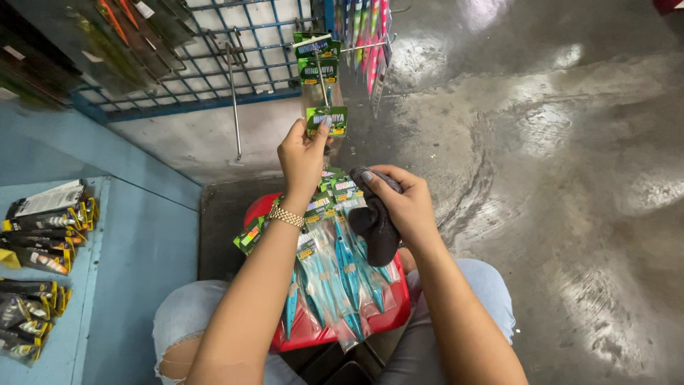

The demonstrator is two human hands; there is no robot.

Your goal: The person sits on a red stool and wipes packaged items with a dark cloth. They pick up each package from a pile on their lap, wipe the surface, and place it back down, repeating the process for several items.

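Two hands over wet concrete floor (570, 142), left grip (303, 157) pinching lure packet (327, 120), right grip (399, 203) clutching dark cloth (375, 227)

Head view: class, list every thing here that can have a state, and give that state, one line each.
Left hand: raised, pinching a green-carded packet.
Green-carded packet: on the hook, held at its card.
Hook: carrying packets.
Right hand: closed around a dark cloth.
Dark cloth: bunched, hanging down.
Lure packets: piled loose on the red stool.
Red stool: mostly covered.
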